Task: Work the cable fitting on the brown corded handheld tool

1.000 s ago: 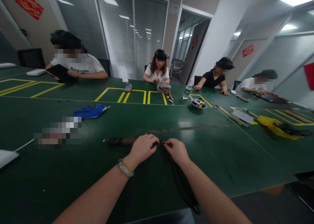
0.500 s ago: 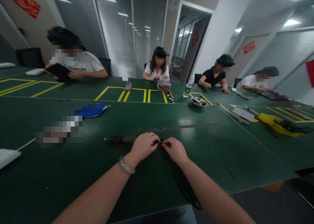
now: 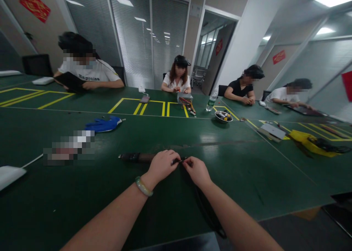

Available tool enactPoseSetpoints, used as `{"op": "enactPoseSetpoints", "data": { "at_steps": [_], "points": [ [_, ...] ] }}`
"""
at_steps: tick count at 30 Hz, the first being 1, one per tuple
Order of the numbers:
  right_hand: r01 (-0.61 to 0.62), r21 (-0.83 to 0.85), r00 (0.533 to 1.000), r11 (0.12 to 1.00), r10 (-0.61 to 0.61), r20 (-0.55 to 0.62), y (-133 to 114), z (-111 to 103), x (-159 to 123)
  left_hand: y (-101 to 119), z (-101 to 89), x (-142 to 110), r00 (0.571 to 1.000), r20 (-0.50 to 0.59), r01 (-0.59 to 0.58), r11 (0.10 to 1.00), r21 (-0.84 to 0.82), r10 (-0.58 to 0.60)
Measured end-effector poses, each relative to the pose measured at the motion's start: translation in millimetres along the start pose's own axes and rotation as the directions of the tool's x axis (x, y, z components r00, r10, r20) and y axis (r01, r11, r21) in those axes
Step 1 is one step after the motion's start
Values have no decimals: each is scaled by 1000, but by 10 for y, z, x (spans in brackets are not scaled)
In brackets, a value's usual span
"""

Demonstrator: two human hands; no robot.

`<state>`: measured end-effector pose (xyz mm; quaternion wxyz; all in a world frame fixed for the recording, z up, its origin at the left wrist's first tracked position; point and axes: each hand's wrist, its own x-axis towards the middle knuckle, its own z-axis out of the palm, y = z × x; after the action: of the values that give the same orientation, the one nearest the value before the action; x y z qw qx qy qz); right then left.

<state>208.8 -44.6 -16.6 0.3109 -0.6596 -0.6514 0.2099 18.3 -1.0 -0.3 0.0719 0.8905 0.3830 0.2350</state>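
Note:
A dark, long-bodied electric screwdriver (image 3: 132,157) lies on the green table with its metal tip toward the left. My left hand (image 3: 164,164) is closed over its rear end, with fingertips at the end where a cord joins. Right beside it, my right hand (image 3: 195,169) pinches a small dark piece, seemingly the cord's plug, between thumb and fingers. The fingertips of both hands nearly meet, and the joint between them is mostly hidden. From under my right hand a black cord (image 3: 207,207) runs down toward the table's near edge.
A blue glove (image 3: 103,124) lies left. Ahead are a metal bowl (image 3: 223,116) of small parts, a water bottle (image 3: 211,100) and a grey box with wires (image 3: 185,98). Rightward sit a yellow bag (image 3: 313,143) and a pale box (image 3: 272,132). Several people sit across the table.
The view has shifted slightly. My hands keep the same hold at the screwdriver's rear end. Across the table, the person in black has drawn both hands together.

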Motion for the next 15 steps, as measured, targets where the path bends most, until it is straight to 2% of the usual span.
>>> {"op": "enactPoseSetpoints", "data": {
  "at_steps": [15],
  "points": [
    [-95, -62, 995, 994, 94, -18, -109, 56, -17, 7, 7, 3, 1000, 2, 8, 1000, -6, -8]
  ]
}}
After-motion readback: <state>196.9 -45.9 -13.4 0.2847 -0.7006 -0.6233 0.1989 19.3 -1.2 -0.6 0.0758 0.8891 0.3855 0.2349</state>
